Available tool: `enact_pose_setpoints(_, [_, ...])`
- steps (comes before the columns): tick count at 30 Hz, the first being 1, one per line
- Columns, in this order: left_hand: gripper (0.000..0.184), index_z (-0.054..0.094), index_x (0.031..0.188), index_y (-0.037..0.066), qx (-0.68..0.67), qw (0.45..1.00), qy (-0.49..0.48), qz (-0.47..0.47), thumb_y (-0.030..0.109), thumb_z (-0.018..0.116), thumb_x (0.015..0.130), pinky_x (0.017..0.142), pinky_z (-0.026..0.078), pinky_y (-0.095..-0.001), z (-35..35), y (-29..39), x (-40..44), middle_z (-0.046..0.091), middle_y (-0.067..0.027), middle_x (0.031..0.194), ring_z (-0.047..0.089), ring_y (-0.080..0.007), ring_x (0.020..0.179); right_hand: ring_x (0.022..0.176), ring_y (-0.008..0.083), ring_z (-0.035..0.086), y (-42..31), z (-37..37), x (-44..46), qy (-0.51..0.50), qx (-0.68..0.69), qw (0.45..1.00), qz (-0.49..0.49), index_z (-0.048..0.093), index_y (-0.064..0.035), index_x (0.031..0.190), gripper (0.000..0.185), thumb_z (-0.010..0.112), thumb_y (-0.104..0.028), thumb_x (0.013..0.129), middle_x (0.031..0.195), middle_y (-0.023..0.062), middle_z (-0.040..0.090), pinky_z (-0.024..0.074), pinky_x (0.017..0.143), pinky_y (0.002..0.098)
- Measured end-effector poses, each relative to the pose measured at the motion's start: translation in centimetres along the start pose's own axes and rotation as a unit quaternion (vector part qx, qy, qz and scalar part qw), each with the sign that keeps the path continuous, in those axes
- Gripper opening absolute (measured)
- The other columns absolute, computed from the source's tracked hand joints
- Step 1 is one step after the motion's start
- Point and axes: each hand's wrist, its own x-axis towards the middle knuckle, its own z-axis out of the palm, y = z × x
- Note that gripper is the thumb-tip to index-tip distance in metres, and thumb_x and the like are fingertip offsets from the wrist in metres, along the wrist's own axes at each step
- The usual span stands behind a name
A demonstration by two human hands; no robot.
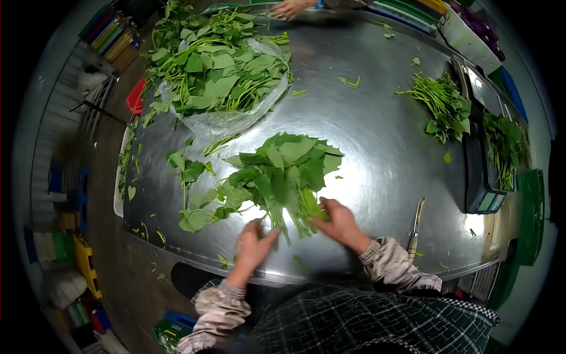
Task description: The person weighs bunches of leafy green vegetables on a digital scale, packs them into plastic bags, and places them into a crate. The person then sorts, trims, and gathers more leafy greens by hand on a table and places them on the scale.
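A bunch of leafy greens [289, 162], with broad leaves and pale green stems, is held over the metal table in front of me. My right hand [341, 224] is closed around the stems on the bunch's right side. At the lower left of the bunch, my left hand [254, 246] has its thumb and fingers curled at the stem ends. Just left of the bunch lie loose leafy sprigs [191, 171]. Farther right, a knife [416, 230] with a pale handle rests on the table, its blade pointing away from me.
A large heap of greens [218, 76] lies on a clear plastic bag [236, 122] at the back left. One bundle [439, 106] sits at the right beside a scale [486, 197], which carries more greens [504, 144]. Another person's hand [292, 8] reaches in at the far edge.
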Motion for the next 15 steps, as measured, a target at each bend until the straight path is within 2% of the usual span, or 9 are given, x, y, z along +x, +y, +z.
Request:
enact_pose_setpoints(2, [0.059, 0.057, 0.107, -0.014, -0.227, 0.969, -0.011, -0.095, 0.034, 0.075, 0.078, 0.066, 0.050, -0.0276, 3.4, 2.1, -0.3, 0.066, -0.0146, 0.085, 0.062, -0.0181, 0.075, 0.085, 0.0152, 0.063, -1.4, 2.3, 0.2, -0.091, 0.177, 0.980, 0.000, 0.053, 0.0057, 0.121, 0.046, 0.070, -0.012, 0.082, 0.097, 0.0115, 0.066, 0.0516, 0.070, 0.0289])
enact_pose_setpoints(3, [0.051, 0.058, 0.105, -0.013, -0.277, 0.953, 0.024, -0.122, 0.028, 0.074, 0.080, 0.066, 0.049, -0.0258, 4.7, 3.3, -0.5, 0.066, -0.0127, 0.089, 0.063, -0.0161, 0.079, 0.092, 0.0151, 0.062, -1.9, 3.5, 0.5, -0.121, 0.293, 0.948, 0.018, 0.053, 0.0062, 0.121, 0.044, 0.068, -0.011, 0.084, 0.103, 0.0131, 0.065, 0.0518, 0.075, 0.0282])
enact_pose_setpoints(4, [0.048, 0.059, 0.106, -0.011, -0.379, 0.913, -0.005, -0.150, 0.026, 0.073, 0.081, 0.067, 0.049, -0.0256, 4.6, 3.6, -0.1, 0.066, -0.0119, 0.090, 0.062, -0.0159, 0.079, 0.092, 0.0151, 0.062, -1.7, 3.5, 0.7, -0.128, 0.337, 0.932, 0.038, 0.053, 0.0065, 0.120, 0.042, 0.068, -0.010, 0.084, 0.104, 0.0127, 0.065, 0.0514, 0.076, 0.0279])
enact_pose_setpoints(6, [0.041, 0.060, 0.106, -0.009, -0.562, 0.801, -0.065, -0.198, 0.022, 0.072, 0.082, 0.067, 0.048, -0.0251, 3.8, 4.5, 0.7, 0.066, -0.0104, 0.092, 0.062, -0.0154, 0.080, 0.093, 0.0150, 0.062, -2.7, 2.3, 0.8, -0.140, 0.426, 0.890, 0.078, 0.053, 0.0070, 0.120, 0.040, 0.066, -0.008, 0.085, 0.105, 0.0118, 0.064, 0.0508, 0.079, 0.0272])
enact_pose_setpoints(7, [0.035, 0.062, 0.107, -0.005, -0.546, 0.815, -0.086, -0.173, 0.022, 0.068, 0.085, 0.070, 0.049, -0.0254, 3.1, 5.2, 0.4, 0.066, -0.0095, 0.095, 0.063, -0.0155, 0.081, 0.094, 0.0144, 0.062, -4.0, 0.9, 0.1, -0.124, 0.431, 0.892, 0.055, 0.054, 0.0070, 0.118, 0.035, 0.063, -0.005, 0.087, 0.106, 0.0109, 0.064, 0.0496, 0.083, 0.0265])
enact_pose_setpoints(10, [0.038, 0.061, 0.110, -0.005, -0.599, 0.776, -0.127, -0.155, 0.026, 0.064, 0.088, 0.077, 0.048, -0.0271, 2.0, 6.0, -0.4, 0.065, -0.0103, 0.103, 0.062, -0.0153, 0.088, 0.094, 0.0142, 0.061, -3.9, -1.3, -1.1, -0.124, 0.520, 0.843, 0.061, 0.055, 0.0058, 0.116, 0.031, 0.061, -0.006, 0.089, 0.106, 0.0109, 0.064, 0.0493, 0.084, 0.0278])
enact_pose_setpoints(11, [0.041, 0.058, 0.115, -0.006, -0.610, 0.767, -0.127, -0.151, 0.028, 0.060, 0.091, 0.085, 0.046, -0.0289, 2.5, 5.8, -0.2, 0.063, -0.0113, 0.111, 0.060, -0.0162, 0.097, 0.093, 0.0136, 0.061, -2.4, -0.5, -1.0, -0.106, 0.498, 0.859, 0.050, 0.056, 0.0042, 0.116, 0.028, 0.055, -0.012, 0.093, 0.106, 0.0114, 0.064, 0.0498, 0.081, 0.0281])
enact_pose_setpoints(14, [0.044, 0.056, 0.118, -0.006, -0.623, 0.747, -0.095, -0.212, 0.029, 0.059, 0.092, 0.089, 0.044, -0.0300, 5.3, 1.9, 0.4, 0.060, -0.0119, 0.116, 0.058, -0.0177, 0.102, 0.087, 0.0118, 0.060, 0.3, 0.3, -1.4, -0.129, 0.510, 0.834, 0.166, 0.057, 0.0039, 0.116, 0.030, 0.050, -0.019, 0.097, 0.102, 0.0103, 0.065, 0.0497, 0.076, 0.0275])
enact_pose_setpoints(15, [0.044, 0.056, 0.117, -0.005, -0.624, 0.749, -0.085, -0.205, 0.031, 0.059, 0.092, 0.090, 0.045, -0.0302, 5.0, 2.2, -0.1, 0.060, -0.0121, 0.116, 0.059, -0.0196, 0.102, 0.085, 0.0115, 0.060, 0.4, 0.3, -1.8, -0.131, 0.509, 0.834, 0.168, 0.057, 0.0043, 0.115, 0.032, 0.050, -0.021, 0.097, 0.100, 0.0097, 0.065, 0.0492, 0.074, 0.0268])
